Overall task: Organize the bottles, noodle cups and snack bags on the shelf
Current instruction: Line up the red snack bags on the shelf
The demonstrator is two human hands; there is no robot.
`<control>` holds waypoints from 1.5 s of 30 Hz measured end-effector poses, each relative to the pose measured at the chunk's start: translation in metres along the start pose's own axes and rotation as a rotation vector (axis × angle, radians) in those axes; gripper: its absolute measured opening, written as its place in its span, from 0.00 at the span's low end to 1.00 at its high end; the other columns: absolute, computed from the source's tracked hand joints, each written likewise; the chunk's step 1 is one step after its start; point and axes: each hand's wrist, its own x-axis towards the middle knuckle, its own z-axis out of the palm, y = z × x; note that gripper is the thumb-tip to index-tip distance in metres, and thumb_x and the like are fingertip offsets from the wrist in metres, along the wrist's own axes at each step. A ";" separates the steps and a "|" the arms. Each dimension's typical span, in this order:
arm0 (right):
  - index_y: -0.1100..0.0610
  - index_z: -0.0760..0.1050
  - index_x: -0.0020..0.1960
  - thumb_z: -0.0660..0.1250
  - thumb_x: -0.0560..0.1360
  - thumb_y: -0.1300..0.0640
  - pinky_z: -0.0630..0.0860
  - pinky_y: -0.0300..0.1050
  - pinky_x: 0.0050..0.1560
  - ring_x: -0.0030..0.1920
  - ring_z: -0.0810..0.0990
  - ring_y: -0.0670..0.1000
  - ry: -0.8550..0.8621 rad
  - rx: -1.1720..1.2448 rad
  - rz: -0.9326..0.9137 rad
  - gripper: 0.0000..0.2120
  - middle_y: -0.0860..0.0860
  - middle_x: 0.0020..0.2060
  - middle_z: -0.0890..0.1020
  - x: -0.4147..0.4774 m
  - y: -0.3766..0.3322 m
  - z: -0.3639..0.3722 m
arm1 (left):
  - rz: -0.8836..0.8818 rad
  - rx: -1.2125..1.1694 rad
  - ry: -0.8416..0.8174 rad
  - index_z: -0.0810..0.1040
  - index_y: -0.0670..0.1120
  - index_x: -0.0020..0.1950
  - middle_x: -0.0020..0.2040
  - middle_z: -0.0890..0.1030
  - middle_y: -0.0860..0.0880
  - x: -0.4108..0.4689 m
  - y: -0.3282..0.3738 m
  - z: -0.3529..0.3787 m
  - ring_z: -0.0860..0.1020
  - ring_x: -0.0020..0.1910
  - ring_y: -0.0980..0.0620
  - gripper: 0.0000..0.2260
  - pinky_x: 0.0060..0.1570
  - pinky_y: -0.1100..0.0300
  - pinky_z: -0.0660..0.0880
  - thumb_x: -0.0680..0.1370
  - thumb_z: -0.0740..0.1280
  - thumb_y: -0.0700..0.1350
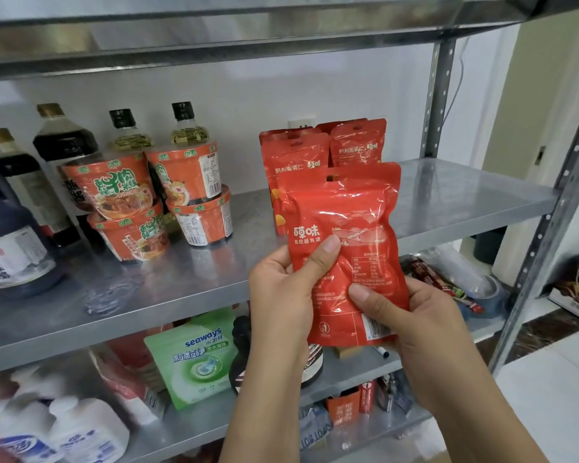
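On the shelf (465,202) the bottles (64,155) stand far left, the noodle cups (147,202) are stacked beside them and red snack bags (295,158) stand right, so we judge that only the held snack bag (345,228), pinched between our left hand (281,289) and right hand (411,325) near that row, remains unplaced.
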 end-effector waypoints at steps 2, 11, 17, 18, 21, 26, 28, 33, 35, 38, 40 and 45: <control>0.56 0.83 0.48 0.74 0.66 0.56 0.85 0.51 0.44 0.43 0.87 0.57 -0.006 0.004 -0.010 0.11 0.55 0.43 0.88 -0.001 0.000 -0.002 | -0.003 0.004 0.004 0.84 0.41 0.52 0.46 0.87 0.43 -0.001 0.000 0.001 0.86 0.44 0.43 0.13 0.42 0.52 0.84 0.70 0.75 0.44; 0.57 0.82 0.52 0.72 0.69 0.51 0.83 0.48 0.46 0.47 0.87 0.55 -0.042 -0.006 -0.009 0.14 0.54 0.45 0.88 0.001 -0.005 -0.007 | -0.039 0.087 -0.044 0.83 0.44 0.54 0.47 0.87 0.46 0.002 0.004 0.005 0.86 0.45 0.47 0.13 0.40 0.57 0.83 0.73 0.74 0.48; 0.53 0.83 0.47 0.61 0.79 0.40 0.81 0.50 0.55 0.49 0.87 0.53 0.121 -0.049 -0.086 0.20 0.52 0.45 0.88 0.045 -0.040 -0.016 | -0.072 0.313 -0.319 0.79 0.48 0.61 0.53 0.87 0.51 0.027 0.014 0.012 0.85 0.52 0.52 0.18 0.55 0.56 0.80 0.73 0.73 0.50; 0.52 0.84 0.47 0.60 0.79 0.37 0.79 0.52 0.58 0.49 0.87 0.52 0.131 -0.091 -0.093 0.22 0.51 0.45 0.88 0.053 -0.049 -0.017 | -0.075 0.290 -0.317 0.79 0.47 0.61 0.53 0.86 0.49 0.032 0.015 0.015 0.85 0.53 0.49 0.16 0.57 0.54 0.80 0.74 0.73 0.46; 0.55 0.82 0.51 0.61 0.78 0.37 0.78 0.54 0.61 0.48 0.87 0.51 0.078 -0.168 -0.140 0.22 0.50 0.46 0.88 0.071 -0.078 -0.019 | -0.026 0.285 -0.282 0.80 0.43 0.59 0.53 0.86 0.45 0.047 0.018 0.020 0.85 0.53 0.46 0.13 0.60 0.49 0.79 0.75 0.74 0.39; 0.59 0.80 0.54 0.70 0.77 0.47 0.82 0.56 0.54 0.45 0.87 0.54 0.105 -0.153 -0.234 0.15 0.53 0.45 0.88 0.091 -0.110 -0.025 | 0.007 0.337 -0.279 0.82 0.41 0.56 0.49 0.87 0.46 0.049 0.014 0.031 0.86 0.49 0.47 0.12 0.49 0.57 0.82 0.74 0.75 0.37; 0.58 0.80 0.52 0.71 0.77 0.50 0.83 0.54 0.50 0.44 0.87 0.55 0.087 -0.134 -0.239 0.12 0.54 0.44 0.88 0.092 -0.112 -0.025 | 0.001 0.317 -0.267 0.82 0.41 0.56 0.47 0.87 0.47 0.048 0.012 0.034 0.86 0.47 0.49 0.12 0.45 0.61 0.82 0.73 0.75 0.36; 0.57 0.80 0.49 0.72 0.76 0.53 0.83 0.51 0.45 0.43 0.87 0.55 0.087 -0.098 -0.269 0.08 0.54 0.43 0.88 0.093 -0.109 -0.026 | -0.015 0.264 -0.274 0.81 0.42 0.55 0.47 0.87 0.48 0.046 0.011 0.038 0.86 0.47 0.49 0.12 0.43 0.62 0.82 0.73 0.75 0.36; 0.57 0.80 0.51 0.72 0.76 0.52 0.83 0.51 0.45 0.43 0.87 0.55 0.080 -0.098 -0.266 0.09 0.54 0.43 0.88 0.095 -0.110 -0.026 | -0.016 0.264 -0.279 0.81 0.42 0.56 0.48 0.87 0.48 0.046 0.011 0.039 0.86 0.48 0.50 0.13 0.45 0.61 0.82 0.72 0.75 0.37; 0.58 0.79 0.53 0.72 0.76 0.52 0.83 0.50 0.43 0.43 0.87 0.55 0.071 -0.055 -0.264 0.10 0.54 0.44 0.88 0.097 -0.111 -0.028 | -0.051 0.206 -0.328 0.79 0.45 0.61 0.54 0.86 0.47 0.043 0.008 0.038 0.85 0.52 0.49 0.18 0.52 0.54 0.82 0.72 0.74 0.47; 0.59 0.79 0.54 0.72 0.76 0.53 0.83 0.49 0.42 0.43 0.87 0.55 0.061 0.000 -0.256 0.11 0.54 0.45 0.88 0.100 -0.112 -0.031 | -0.167 0.061 -0.395 0.76 0.46 0.66 0.58 0.85 0.45 0.040 0.000 0.034 0.84 0.56 0.46 0.23 0.55 0.48 0.81 0.75 0.67 0.56; 0.58 0.79 0.53 0.70 0.77 0.54 0.83 0.46 0.41 0.42 0.87 0.52 -0.011 0.108 -0.239 0.08 0.54 0.44 0.87 0.113 -0.110 -0.038 | -0.736 -0.480 -0.578 0.75 0.38 0.68 0.60 0.81 0.35 0.043 -0.028 0.032 0.85 0.49 0.40 0.38 0.47 0.47 0.84 0.77 0.54 0.69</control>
